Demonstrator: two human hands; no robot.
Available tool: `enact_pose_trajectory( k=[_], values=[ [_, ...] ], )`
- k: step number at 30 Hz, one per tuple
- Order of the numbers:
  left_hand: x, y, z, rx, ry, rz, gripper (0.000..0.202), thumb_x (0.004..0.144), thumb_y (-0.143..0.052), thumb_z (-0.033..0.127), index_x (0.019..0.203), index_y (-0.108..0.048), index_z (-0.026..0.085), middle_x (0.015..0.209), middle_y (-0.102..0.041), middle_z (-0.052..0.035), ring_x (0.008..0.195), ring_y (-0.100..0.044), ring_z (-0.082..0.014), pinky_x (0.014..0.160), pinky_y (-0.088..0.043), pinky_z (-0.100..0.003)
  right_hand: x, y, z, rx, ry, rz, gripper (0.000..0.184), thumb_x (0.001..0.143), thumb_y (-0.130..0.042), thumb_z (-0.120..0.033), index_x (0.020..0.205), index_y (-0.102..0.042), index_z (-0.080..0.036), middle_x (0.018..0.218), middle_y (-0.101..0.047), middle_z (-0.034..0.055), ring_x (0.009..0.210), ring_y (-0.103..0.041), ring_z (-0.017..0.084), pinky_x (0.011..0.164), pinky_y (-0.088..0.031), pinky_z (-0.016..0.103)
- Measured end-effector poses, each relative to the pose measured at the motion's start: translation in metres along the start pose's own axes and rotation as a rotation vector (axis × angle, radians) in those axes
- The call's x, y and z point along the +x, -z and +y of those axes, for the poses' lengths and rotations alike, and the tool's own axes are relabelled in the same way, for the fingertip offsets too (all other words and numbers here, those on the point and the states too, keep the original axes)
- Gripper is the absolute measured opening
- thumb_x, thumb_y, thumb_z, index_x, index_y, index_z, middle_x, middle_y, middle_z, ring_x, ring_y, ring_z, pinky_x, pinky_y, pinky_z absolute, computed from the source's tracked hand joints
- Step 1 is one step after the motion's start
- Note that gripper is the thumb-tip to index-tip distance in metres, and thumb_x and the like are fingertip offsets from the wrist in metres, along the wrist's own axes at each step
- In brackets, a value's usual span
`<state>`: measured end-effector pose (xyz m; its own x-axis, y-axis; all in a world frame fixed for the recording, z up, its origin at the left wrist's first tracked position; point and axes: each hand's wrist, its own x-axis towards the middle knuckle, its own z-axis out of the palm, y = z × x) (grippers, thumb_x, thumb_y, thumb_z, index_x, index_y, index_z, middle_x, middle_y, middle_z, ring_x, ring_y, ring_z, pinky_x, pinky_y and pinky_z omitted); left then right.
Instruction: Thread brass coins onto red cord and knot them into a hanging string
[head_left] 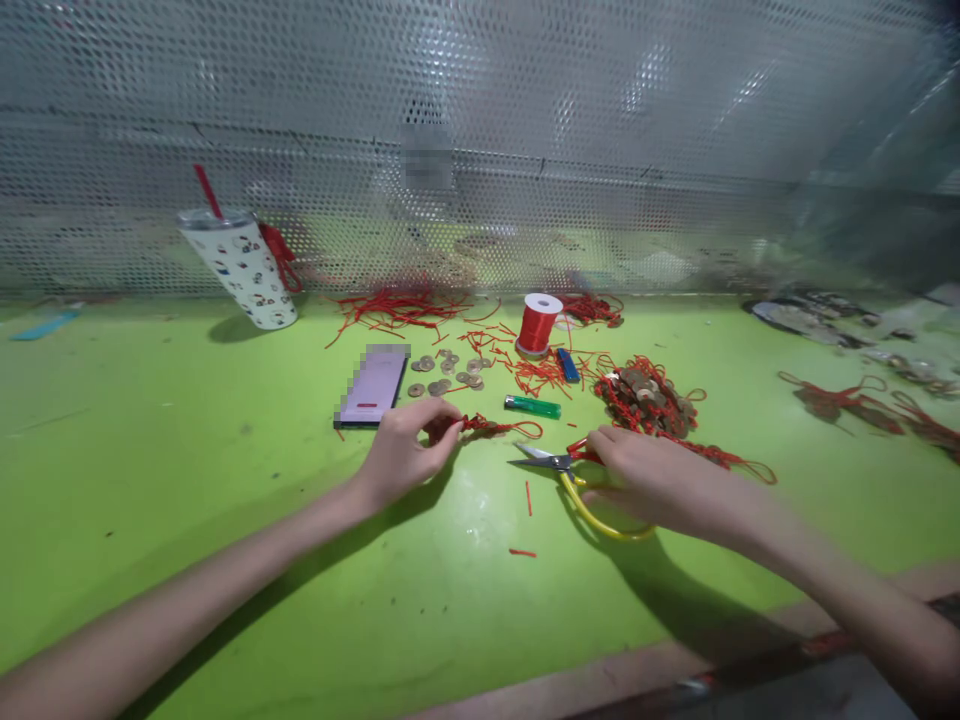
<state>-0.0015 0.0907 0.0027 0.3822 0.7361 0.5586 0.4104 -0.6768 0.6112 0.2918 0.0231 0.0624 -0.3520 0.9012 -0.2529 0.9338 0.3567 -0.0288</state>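
My left hand [412, 445] pinches one end of a knotted red cord [487, 426], whose loop points right over the green table [315, 590]. Fingers hide the held end. In my right hand [637, 475] is a pair of scissors [559, 463] with one yellow and one red handle; the blades are parted and point left, a little below the cord's loop and apart from it. A green lighter [532, 406] lies beyond the blades. Two short red cord pieces [529, 498] rest nearer to me.
A pile of corded coins [645, 395] sits beyond my right hand. Loose coins [469, 378] lie beside a phone [373, 385]. Farther back are a red thread spool [537, 325], a blue lighter [568, 366], cut cords [397, 308] and a tumbler [244, 270] before a perforated metal screen [480, 140].
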Motion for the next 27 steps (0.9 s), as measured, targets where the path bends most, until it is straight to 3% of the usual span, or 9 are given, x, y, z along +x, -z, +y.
enact_pose_trajectory(
  k=[3,6,10,16,21,27],
  values=[
    [-0.006,-0.003,0.001,0.040,-0.102,-0.007,0.006,0.088,-0.063,0.014,0.087,-0.069,0.015,0.077,-0.073,-0.0044,0.060,-0.062,-0.0127,0.056,-0.050,-0.024,0.003,0.006,-0.001,-0.006,0.011,0.044,0.022,0.096,-0.058,-0.036,0.090,-0.060,-0.016,0.087,-0.067,0.0110,0.067,-0.062,0.021,0.059,-0.039,0.031],
    [-0.009,-0.005,0.003,0.081,-0.173,-0.012,0.007,0.088,-0.061,0.011,0.088,-0.067,0.014,0.073,-0.069,-0.0028,0.057,-0.058,-0.0113,0.056,-0.047,-0.024,0.021,0.011,-0.021,0.057,-0.001,0.182,0.025,0.102,-0.045,-0.030,0.088,-0.059,-0.016,0.086,-0.066,0.0113,0.069,-0.060,0.021,0.061,-0.037,0.031],
    [-0.012,-0.008,0.003,0.108,-0.204,-0.002,0.007,0.089,-0.059,0.011,0.088,-0.065,0.013,0.071,-0.067,-0.0023,0.057,-0.056,-0.0110,0.056,-0.046,-0.023,0.059,-0.002,-0.053,0.435,0.187,0.299,0.026,0.106,-0.039,-0.031,0.093,-0.056,-0.017,0.091,-0.066,0.0074,0.077,-0.058,0.018,0.070,-0.040,0.030],
    [-0.013,-0.011,0.002,0.110,-0.164,0.055,0.007,0.088,-0.059,0.010,0.088,-0.065,0.014,0.071,-0.065,-0.0004,0.059,-0.057,-0.0117,0.058,-0.047,-0.024,0.101,-0.035,-0.072,0.619,0.327,0.441,0.026,0.106,-0.035,-0.030,0.085,-0.045,-0.021,0.082,-0.054,0.0025,0.075,-0.050,0.018,0.071,-0.041,0.032],
    [-0.013,-0.016,0.000,0.101,-0.092,0.102,0.008,0.088,-0.059,0.010,0.086,-0.065,0.015,0.070,-0.064,0.0002,0.059,-0.056,-0.0118,0.059,-0.047,-0.025,0.109,-0.047,-0.077,0.586,0.374,0.605,0.020,0.104,-0.036,-0.024,0.086,-0.044,-0.022,0.088,-0.051,0.0051,0.081,-0.051,0.020,0.076,-0.043,0.034],
    [-0.013,-0.020,-0.002,0.029,0.030,0.076,0.005,0.088,-0.061,0.014,0.087,-0.066,0.015,0.078,-0.070,-0.0023,0.062,-0.061,-0.0126,0.060,-0.051,-0.024,0.113,-0.051,-0.073,0.633,0.389,0.627,0.016,0.103,-0.040,-0.022,0.088,-0.044,-0.023,0.090,-0.050,0.0047,0.082,-0.051,0.020,0.076,-0.045,0.034]
  ],
)
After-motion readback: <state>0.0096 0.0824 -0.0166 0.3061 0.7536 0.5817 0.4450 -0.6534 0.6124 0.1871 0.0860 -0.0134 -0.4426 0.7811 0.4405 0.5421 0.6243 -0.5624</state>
